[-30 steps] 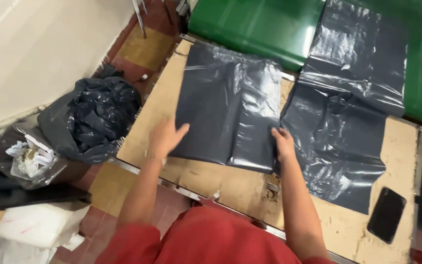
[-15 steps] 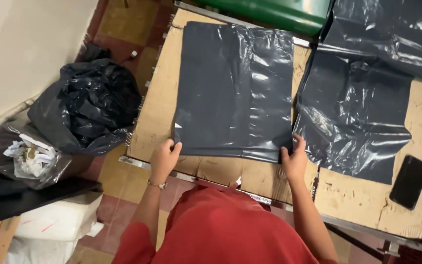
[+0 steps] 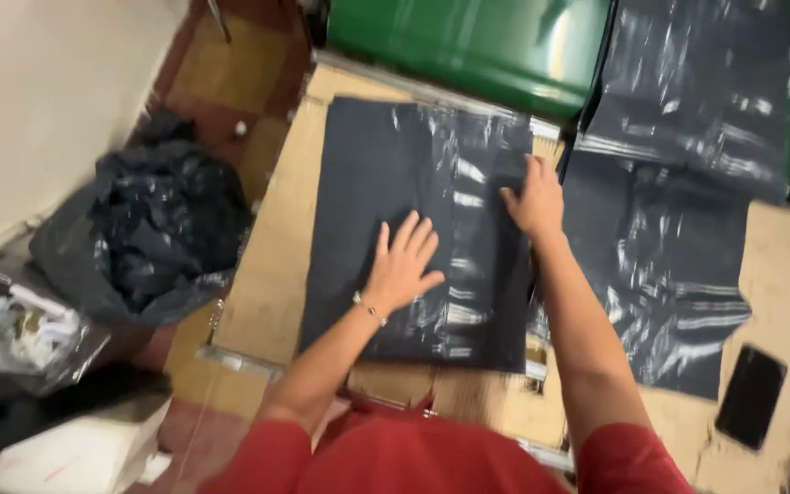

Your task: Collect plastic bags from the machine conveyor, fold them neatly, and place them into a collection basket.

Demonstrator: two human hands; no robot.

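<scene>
Left hand: your left hand (image 3: 404, 265) lies flat with the fingers spread, palm down on the dark grey plastic bag (image 3: 413, 220); it presses on it and grips nothing. A thin bracelet sits at the wrist.
Right hand: your right hand (image 3: 534, 197) is also open and flat, resting on the right part of the same bag, near its far right edge; it holds nothing.
Bag: a flat, roughly rectangular sheet with a glossy sheen, lying spread on the worktop (image 3: 267, 274), its near edge close to the worktop's near side.
Stack at right: more dark plastic bags (image 3: 678, 256) lie just beside it on the right, overlapping one another and reaching onto the green surface (image 3: 477, 46) at the far side.
Phone: a black phone (image 3: 752, 395) lies at the near right corner of the worktop, apart from the bags.
Floor, left: a crumpled black sack (image 3: 153, 238) sits on the floor left of the worktop, and nearer left a clear bag with white scraps (image 3: 25, 334).
Sharpness: the view is blurred, so fine detail on the bags cannot be told.
</scene>
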